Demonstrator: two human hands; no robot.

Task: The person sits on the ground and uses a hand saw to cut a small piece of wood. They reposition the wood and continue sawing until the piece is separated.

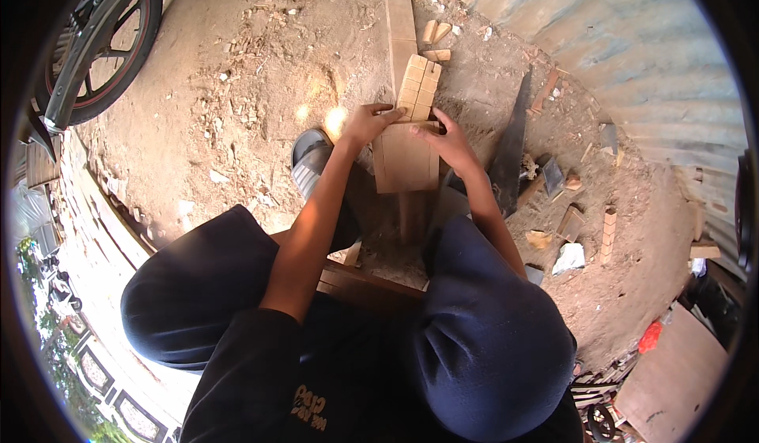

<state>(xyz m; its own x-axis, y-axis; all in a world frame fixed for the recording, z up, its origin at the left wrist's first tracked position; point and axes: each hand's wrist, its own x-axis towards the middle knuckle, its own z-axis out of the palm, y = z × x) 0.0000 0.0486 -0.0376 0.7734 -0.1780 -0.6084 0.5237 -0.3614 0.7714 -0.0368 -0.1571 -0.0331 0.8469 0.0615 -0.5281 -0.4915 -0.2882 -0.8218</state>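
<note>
A pale wooden block, scored with lines into small sections, lies tilted at the far end of a flat wooden board in front of my knees. My left hand is closed at the block's near left corner, its fingertips on the wood. From the right, my right hand closes round the near right corner, with the index finger along the side and the thumb over the board. Beyond them a long plank runs away from me; the scored block overlaps its near end.
A hand saw leans right of my right forearm. Wood offcuts, a notched stick and a crumpled white scrap lie on the dirt. A motorbike wheel stands far left, corrugated sheeting right. My sandalled foot is left.
</note>
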